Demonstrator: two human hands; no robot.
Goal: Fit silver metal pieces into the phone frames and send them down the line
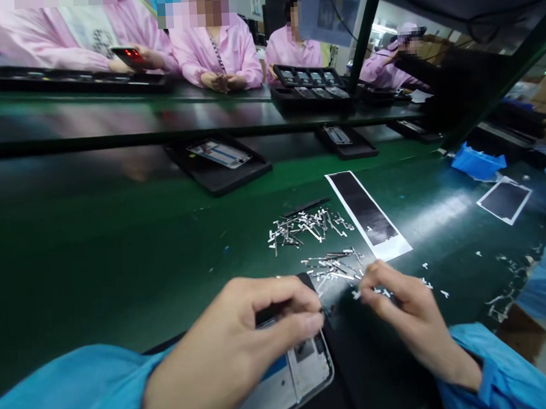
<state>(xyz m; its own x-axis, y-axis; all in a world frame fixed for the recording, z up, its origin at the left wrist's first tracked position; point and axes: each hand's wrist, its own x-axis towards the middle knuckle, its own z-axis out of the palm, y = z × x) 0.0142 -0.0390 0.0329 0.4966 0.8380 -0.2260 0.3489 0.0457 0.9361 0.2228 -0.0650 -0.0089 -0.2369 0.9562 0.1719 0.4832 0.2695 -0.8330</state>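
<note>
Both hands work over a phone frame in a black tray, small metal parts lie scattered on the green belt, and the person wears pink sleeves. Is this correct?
Not quite: the head view shows the person's sleeves are blue; pink is worn by the people across the belt. The rest holds: the left hand and right hand work over the phone frame in the black tray, and metal parts lie on the green belt.

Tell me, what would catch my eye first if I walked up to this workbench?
Probably the two bare hands at the bottom: the left hand pinches at a phone frame in a dark tray, while the right hand fingers a tiny silvery part. Just beyond them, small metal strips lie scattered on the green table, beside a black-and-white backing sheet.
</note>
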